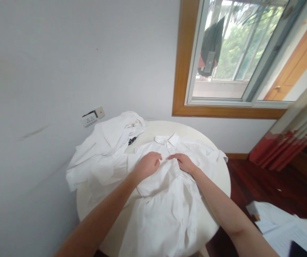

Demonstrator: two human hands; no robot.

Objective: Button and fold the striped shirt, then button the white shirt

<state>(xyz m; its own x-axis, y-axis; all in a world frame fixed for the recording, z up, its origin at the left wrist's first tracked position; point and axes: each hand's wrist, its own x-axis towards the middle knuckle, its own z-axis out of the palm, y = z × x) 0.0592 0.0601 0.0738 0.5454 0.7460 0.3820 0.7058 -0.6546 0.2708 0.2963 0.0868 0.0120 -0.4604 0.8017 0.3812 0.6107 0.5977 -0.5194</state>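
Observation:
A white collared shirt [166,200] lies front-up on a round white table [220,178], collar toward the wall. My left hand [147,165] rests on the shirt's chest, fingers curled and pinching the fabric near the button placket. My right hand [183,162] lies just to its right, fingers bent and pressed onto the placket. The two hands nearly meet below the collar.
A pile of more white clothes [107,150] lies on the table's left side against the wall. A wall socket [92,117] sits above it. A wood-framed window [231,60] is at the upper right, a red curtain [292,142] beside it, and papers [284,225] lie at the lower right.

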